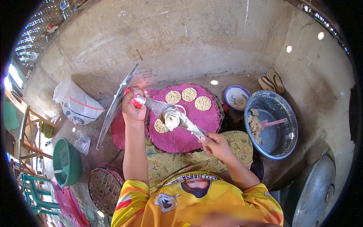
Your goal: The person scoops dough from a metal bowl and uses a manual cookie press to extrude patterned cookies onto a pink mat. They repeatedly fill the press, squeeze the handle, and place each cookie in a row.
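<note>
My left hand (132,106), at the left of the tray, is closed around a grey press-like tool (160,107) with a red-and-white band. A long flat grey piece (115,109) stands out beside that hand; how it joins the tool is unclear. Pale dough (172,120) fills the tool's open end. My right hand (217,145) grips a dough-smeared flat spatula (194,129), its far end at the dough. Beneath lies a round tray with a magenta cloth (189,130), bearing several coiled, noodle-like dough discs (189,94), one partly hidden by the tool.
At the right stands a blue-grey basin (278,138) with dough (254,125) and a pink spatula (275,122). Near it are a blue-rimmed bowl (237,97), sandals (275,79) and a large metal lid-like dish (315,193). Leftward are a white sack (80,102), green basin (67,160) and woven basket (104,189).
</note>
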